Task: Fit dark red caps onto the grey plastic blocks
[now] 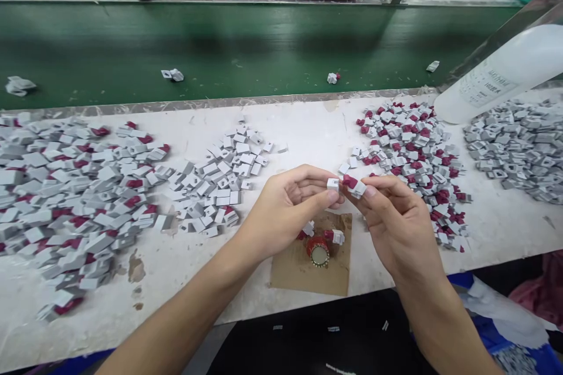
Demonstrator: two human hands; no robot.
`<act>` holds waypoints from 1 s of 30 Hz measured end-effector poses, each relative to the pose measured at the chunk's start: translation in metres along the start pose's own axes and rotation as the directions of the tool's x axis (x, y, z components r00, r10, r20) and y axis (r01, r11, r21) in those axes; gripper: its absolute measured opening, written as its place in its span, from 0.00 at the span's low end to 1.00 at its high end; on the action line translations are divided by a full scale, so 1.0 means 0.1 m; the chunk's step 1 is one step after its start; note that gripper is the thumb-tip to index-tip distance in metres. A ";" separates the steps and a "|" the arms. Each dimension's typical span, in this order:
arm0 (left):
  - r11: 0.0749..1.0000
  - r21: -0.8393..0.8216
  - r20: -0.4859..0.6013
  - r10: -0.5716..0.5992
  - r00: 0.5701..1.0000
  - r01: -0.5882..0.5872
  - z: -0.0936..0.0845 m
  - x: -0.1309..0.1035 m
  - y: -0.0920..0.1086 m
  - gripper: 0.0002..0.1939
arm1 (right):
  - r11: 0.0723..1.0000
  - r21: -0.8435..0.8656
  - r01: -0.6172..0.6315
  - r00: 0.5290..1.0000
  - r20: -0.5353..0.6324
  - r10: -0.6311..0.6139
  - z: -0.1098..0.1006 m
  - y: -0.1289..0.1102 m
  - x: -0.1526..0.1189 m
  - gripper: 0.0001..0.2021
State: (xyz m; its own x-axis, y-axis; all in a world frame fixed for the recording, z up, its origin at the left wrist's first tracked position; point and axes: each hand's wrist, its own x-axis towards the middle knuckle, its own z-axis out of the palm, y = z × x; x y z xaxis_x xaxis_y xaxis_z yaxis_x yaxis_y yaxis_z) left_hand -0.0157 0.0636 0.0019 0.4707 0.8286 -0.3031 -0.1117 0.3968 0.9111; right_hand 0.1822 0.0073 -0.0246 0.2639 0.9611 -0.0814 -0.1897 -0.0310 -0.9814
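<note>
My left hand (292,202) pinches a small white plastic block (333,184) between thumb and fingers. Just to its right, my right hand (396,220) grips a small white-and-maroon plastic piece (354,186) by its white end, the maroon part facing the block. The two pieces are close together; whether they touch I cannot tell. Below the hands lies a cardboard square (290,272). On it stands a red round container (317,251) with a bead-like metallic rim, and a white-and-maroon piece (336,237) lies beside it.
Grey-white pieces, some with maroon parts, form a large heap (88,187) at left, with a smaller heap (220,181) nearer. On the right are a mixed heap (409,146), a grey heap (519,146) and a tilted white bottle (497,76). A green conveyor belt (264,47) runs behind.
</note>
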 end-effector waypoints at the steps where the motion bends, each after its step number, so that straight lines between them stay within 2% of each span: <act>1: 1.000 -0.001 0.000 -0.001 1.000 0.001 -0.01 0.00 -0.01 0.19 | 0.999 -0.032 0.011 1.000 0.000 -0.011 0.00 0.00 0.00 0.07; 5: 1.000 0.003 0.012 -0.016 1.000 0.016 -0.02 0.02 -0.04 0.18 | 0.984 -0.175 0.014 1.000 0.012 -0.012 0.02 -0.06 -0.01 0.05; 8: 1.000 0.029 0.027 0.002 1.000 -0.002 -0.03 0.00 -0.03 0.15 | 0.966 -0.256 0.034 0.997 0.076 -0.015 0.05 -0.15 -0.01 0.03; 12: 0.984 0.167 0.038 0.049 0.998 -0.054 -0.09 -0.01 0.04 0.10 | 0.962 -0.271 0.032 0.986 0.168 0.015 0.05 -0.26 0.07 0.04; 15: 0.932 0.335 0.049 0.132 0.990 -0.141 -0.20 0.14 0.16 0.08 | 0.943 -0.327 0.068 0.963 0.267 0.023 0.08 -0.30 0.35 0.05; 17: 0.829 0.521 0.014 0.229 0.973 -0.203 -0.33 0.36 0.25 0.07 | 0.890 -0.435 0.139 0.951 0.308 0.002 0.16 -0.31 0.70 0.06; 19: 0.702 0.685 -0.065 0.324 0.944 -0.194 -0.50 0.70 0.35 0.05 | 0.769 -0.589 0.247 0.954 0.287 -0.086 0.31 -0.28 1.17 0.14; 21: 0.667 0.739 -0.208 0.361 0.909 -0.097 -0.68 1.10 0.44 0.03 | 0.552 -0.758 0.346 0.938 0.302 -0.173 0.53 -0.21 1.71 0.24; 22: 0.687 0.726 -0.285 0.356 0.890 -0.042 -0.77 1.31 0.48 0.04 | 0.522 -0.776 0.355 0.935 0.307 -0.180 0.65 -0.16 1.97 0.26; 23: 0.718 0.696 -0.369 0.339 0.865 0.016 -0.85 1.52 0.51 0.06 | 0.511 -0.780 0.361 0.932 0.313 -0.180 0.77 -0.11 2.20 0.27; 26: 0.721 0.686 -0.465 0.330 0.822 0.098 -1.05 2.02 0.62 0.07 | 0.504 -0.788 0.353 0.934 0.326 -0.144 1.06 0.04 2.71 0.24; 28: 0.705 0.695 -0.491 0.322 0.809 0.141 -1.14 2.19 0.69 0.08 | 0.511 -0.791 0.336 0.940 0.319 -0.123 1.18 0.08 2.85 0.17; 30: 0.685 0.709 -0.499 0.318 0.806 0.168 -1.21 2.17 0.74 0.09 | 0.536 -0.782 0.320 0.945 0.302 -0.124 1.21 0.06 2.83 0.11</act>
State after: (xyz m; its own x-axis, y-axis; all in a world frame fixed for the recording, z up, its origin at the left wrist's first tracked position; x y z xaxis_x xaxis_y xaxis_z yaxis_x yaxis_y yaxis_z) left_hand -0.0276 0.3206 -0.0303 -0.0927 0.9913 -0.0937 0.6227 0.1311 0.7714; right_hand 0.1418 0.3125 -0.0327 -0.0127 0.9952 0.0970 0.7220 0.0762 -0.6877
